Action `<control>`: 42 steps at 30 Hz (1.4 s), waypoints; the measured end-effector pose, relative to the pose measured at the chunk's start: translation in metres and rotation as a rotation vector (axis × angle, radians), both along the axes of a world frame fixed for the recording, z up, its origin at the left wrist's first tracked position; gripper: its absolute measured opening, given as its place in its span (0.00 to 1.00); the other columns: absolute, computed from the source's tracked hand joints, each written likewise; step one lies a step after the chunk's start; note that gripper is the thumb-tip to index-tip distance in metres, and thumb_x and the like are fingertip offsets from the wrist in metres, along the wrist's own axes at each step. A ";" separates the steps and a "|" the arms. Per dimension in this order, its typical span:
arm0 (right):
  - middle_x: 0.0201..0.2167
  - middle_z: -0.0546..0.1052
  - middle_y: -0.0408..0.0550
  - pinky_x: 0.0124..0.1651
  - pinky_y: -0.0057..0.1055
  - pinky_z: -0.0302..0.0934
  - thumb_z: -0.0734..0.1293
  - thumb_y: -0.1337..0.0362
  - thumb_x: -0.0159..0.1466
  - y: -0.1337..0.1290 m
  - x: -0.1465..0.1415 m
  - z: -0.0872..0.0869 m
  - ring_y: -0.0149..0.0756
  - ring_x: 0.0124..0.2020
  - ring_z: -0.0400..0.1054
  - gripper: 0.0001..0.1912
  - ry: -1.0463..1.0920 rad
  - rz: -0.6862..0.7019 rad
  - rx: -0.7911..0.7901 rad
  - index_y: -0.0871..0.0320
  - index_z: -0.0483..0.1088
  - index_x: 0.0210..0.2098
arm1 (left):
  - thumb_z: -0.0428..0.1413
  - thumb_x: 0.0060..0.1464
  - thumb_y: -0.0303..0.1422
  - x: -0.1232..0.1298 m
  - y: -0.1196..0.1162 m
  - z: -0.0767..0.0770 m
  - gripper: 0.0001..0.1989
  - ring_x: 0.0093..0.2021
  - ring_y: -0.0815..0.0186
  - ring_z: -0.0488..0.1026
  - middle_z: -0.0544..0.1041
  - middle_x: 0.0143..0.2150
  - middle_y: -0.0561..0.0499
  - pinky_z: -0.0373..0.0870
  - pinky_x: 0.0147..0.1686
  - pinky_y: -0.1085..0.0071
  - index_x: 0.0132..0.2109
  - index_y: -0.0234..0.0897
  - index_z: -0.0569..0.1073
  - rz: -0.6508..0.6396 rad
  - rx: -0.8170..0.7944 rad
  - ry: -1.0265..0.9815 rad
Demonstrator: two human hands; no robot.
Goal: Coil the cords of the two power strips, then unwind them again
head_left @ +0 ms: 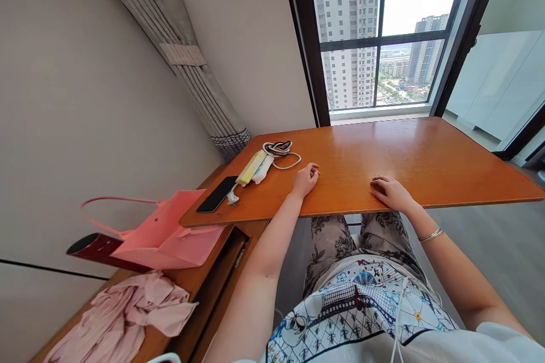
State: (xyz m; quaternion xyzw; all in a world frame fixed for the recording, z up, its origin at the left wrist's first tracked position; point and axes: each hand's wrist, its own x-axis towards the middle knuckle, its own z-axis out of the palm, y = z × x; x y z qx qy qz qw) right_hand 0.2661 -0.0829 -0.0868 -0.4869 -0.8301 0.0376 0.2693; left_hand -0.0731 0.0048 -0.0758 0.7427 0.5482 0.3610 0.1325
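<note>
My left hand (305, 180) rests on the orange-brown wooden table (366, 153) near its front edge, fingers loosely bent and holding nothing. Farther right, my right hand (390, 191) lies palm down on the same edge, open, with its fingers a little apart. Left of my left hand are a coiled white and black cable (279, 149), a yellow packet (250, 168) and a white one (263, 169). A white plug (232, 197) lies beside a black phone (215, 195) at the table's left end. Neither hand touches these items.
Below the table's left end, a lower wooden cabinet (217, 278) carries a pink bag (170, 232), a dark red cylinder (100, 249) and a crumpled pink cloth (136, 315). A window (377, 42) stands behind the table, with a gathered curtain (191, 68) to its left.
</note>
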 end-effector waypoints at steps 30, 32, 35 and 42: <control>0.54 0.78 0.56 0.62 0.49 0.65 0.65 0.58 0.68 0.000 -0.002 0.001 0.49 0.57 0.72 0.15 -0.003 -0.005 0.020 0.55 0.77 0.50 | 0.51 0.57 0.29 -0.001 0.000 0.001 0.10 0.37 0.63 0.79 0.83 0.38 0.48 0.74 0.41 0.68 0.44 0.39 0.75 0.007 0.001 0.025; 0.54 0.78 0.56 0.61 0.49 0.65 0.65 0.57 0.68 0.000 -0.002 0.000 0.49 0.57 0.71 0.15 -0.004 -0.003 0.023 0.55 0.77 0.50 | 0.52 0.57 0.29 -0.001 0.000 0.000 0.10 0.37 0.63 0.79 0.83 0.38 0.49 0.74 0.42 0.67 0.43 0.39 0.75 0.014 0.010 0.025; 0.54 0.78 0.56 0.61 0.49 0.66 0.65 0.57 0.69 0.000 -0.002 0.000 0.49 0.56 0.72 0.15 -0.010 -0.002 0.028 0.56 0.77 0.50 | 0.52 0.57 0.29 -0.001 0.000 -0.001 0.10 0.38 0.62 0.79 0.83 0.37 0.49 0.74 0.42 0.67 0.44 0.39 0.76 0.017 0.018 0.026; 0.55 0.77 0.57 0.62 0.47 0.65 0.65 0.58 0.69 -0.002 -0.003 0.003 0.49 0.58 0.71 0.15 -0.037 -0.017 0.006 0.58 0.77 0.50 | 0.52 0.57 0.30 -0.001 0.001 -0.001 0.10 0.38 0.62 0.79 0.83 0.38 0.48 0.74 0.41 0.68 0.44 0.39 0.76 0.010 0.005 0.030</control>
